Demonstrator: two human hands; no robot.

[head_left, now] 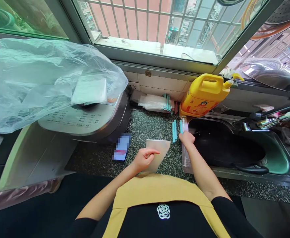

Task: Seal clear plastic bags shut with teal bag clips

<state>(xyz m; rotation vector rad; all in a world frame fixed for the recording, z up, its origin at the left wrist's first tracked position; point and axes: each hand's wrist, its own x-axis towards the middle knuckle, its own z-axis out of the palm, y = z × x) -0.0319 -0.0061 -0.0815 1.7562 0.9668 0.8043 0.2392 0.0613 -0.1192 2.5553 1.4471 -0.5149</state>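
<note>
My left hand (pixel 144 159) is closed on the side of a pale, translucent plastic bag (pixel 160 150), its index finger lying across the front. The bag stands upright over the counter close to my apron, and its contents cannot be made out. At the sink's left edge, my right hand (pixel 187 138) pinches a light blue bag-sealing clip (pixel 181 125), a thin stick whose far end pokes out beyond the fingers. Two similar blue sealing clips (pixel 174 131) lie side by side on the speckled counter, between the bag and my right hand.
A phone (pixel 121 147) lies left of the bag, before a rice cooker (pixel 85 120) partly under a big plastic bag (pixel 48 79). Clear bags and clips (pixel 154 101) sit against the wall. A yellow jug (pixel 203 96) stands behind the sink, which holds a black pan (pixel 224 145).
</note>
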